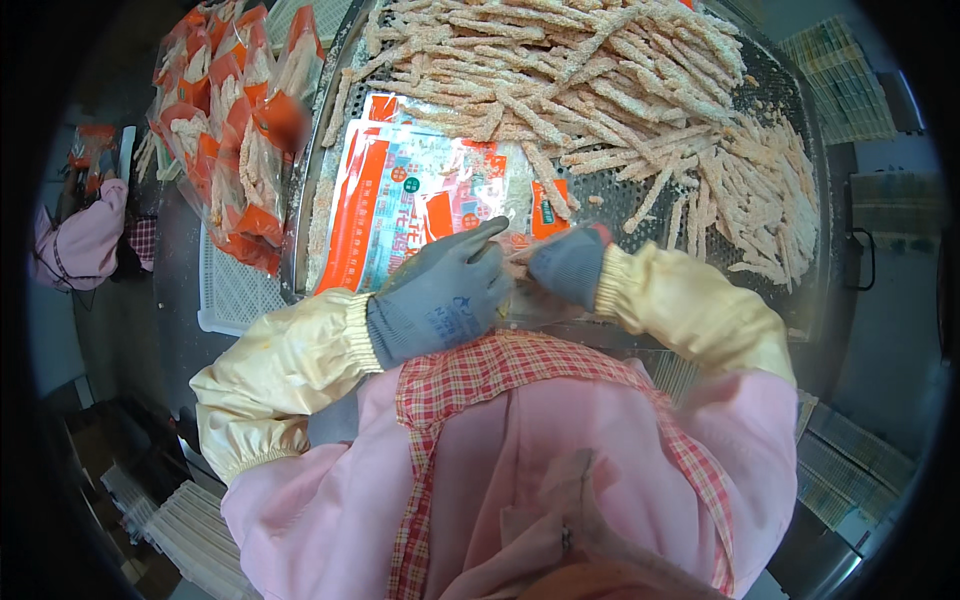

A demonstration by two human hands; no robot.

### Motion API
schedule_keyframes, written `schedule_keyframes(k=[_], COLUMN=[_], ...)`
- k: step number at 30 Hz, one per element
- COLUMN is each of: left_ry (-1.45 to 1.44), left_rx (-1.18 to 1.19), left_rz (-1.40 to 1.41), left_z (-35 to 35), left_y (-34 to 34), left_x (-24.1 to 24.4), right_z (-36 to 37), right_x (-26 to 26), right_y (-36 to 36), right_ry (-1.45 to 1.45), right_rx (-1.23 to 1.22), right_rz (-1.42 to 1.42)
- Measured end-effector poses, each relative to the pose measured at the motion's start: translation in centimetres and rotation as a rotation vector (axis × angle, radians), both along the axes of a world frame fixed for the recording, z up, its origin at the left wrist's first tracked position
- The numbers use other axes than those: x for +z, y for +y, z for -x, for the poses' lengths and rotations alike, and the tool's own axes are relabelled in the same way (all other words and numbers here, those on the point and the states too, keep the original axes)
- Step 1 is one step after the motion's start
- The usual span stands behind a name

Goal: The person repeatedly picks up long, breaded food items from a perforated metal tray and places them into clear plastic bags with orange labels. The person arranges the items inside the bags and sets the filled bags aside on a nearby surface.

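My left hand (442, 292), in a grey coated work glove, has its fingers curled on a clear plastic bag (551, 309) in front of my apron. One finger of that hand points outward over the tray. On the bag's other side, my right hand (568, 266), also gloved and a little blurred, grips its edge. What lies inside the bag is mostly hidden by the gloves. Just beyond my left hand lies a stack of flat printed packaging bags (367, 202), orange and white. Past both hands, a large heap of breaded strips (555, 67) covers the perforated metal tray (611, 191).
Filled orange-and-clear bags (225, 127) are piled left of the tray, by a white plastic basket (232, 281). A smaller heap of strips (772, 195) sits at the tray's right. Another person (82, 232) in pink works at far left. Stacked slatted trays (840, 79) stand at right.
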State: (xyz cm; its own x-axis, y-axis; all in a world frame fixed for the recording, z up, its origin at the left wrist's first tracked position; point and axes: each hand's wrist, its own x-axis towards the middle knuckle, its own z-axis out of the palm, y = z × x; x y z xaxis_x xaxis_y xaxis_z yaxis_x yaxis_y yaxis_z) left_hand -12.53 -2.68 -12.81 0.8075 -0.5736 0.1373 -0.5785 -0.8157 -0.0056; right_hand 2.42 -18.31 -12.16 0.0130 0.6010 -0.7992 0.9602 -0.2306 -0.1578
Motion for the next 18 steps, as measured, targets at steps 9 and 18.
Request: schedule_keyframes(k=[9, 18], left_ry=[-0.034, -0.023], left_rx=[0.021, 0.273], left_rz=[0.091, 0.009], left_z=[-0.4, -2.5], left_y=[0.2, 2.8], left_x=[1.3, 3.4], right_z=[-14.1, -13.3], right_x=[-13.2, -12.4], right_y=[8.8, 12.2], right_ry=[-0.380, -0.355], right_rx=[-0.064, -0.113], right_rz=[-0.855, -0.517])
